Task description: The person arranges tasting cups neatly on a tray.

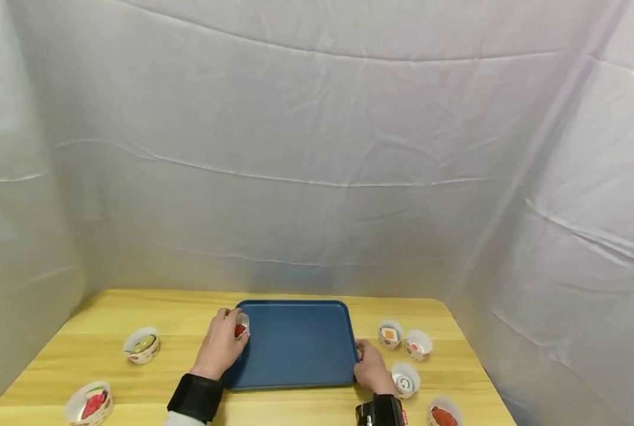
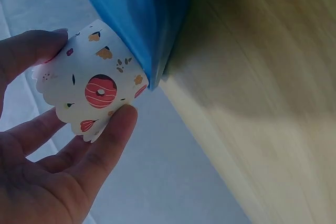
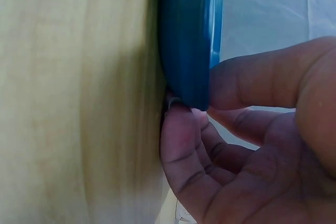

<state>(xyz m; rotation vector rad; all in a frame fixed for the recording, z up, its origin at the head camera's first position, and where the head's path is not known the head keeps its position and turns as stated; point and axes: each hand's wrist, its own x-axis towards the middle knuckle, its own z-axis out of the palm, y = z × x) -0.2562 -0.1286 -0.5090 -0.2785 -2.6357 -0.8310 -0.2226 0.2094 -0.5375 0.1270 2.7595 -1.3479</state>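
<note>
A dark blue tray [image 1: 301, 343] lies on the wood-patterned table. My left hand [image 1: 220, 348] holds a small white paper cup [image 1: 244, 320] at the tray's left rim, thumb and fingers round its sides. Something red shows inside this cup in the head view. In the left wrist view the cup [image 2: 79, 80], printed with a doughnut and flowers, is right against the tray's wall [image 2: 149, 19]. My right hand [image 1: 372, 368] grips the tray's right rim. The right wrist view shows its thumb on the tray's outer side [image 3: 186, 40] and a fingertip tucked under the edge.
To the left stand a cup with a green piece [image 1: 141, 345] and one with a pink-red piece [image 1: 89, 403]. Right of the tray, near my right hand, stand cups with an orange-and-white piece [image 1: 389, 335], a red-and-white piece [image 1: 417, 345], a white swirl [image 1: 404, 380] and a red piece [image 1: 444, 412]. Grey sheeting [image 1: 306, 207] hangs behind.
</note>
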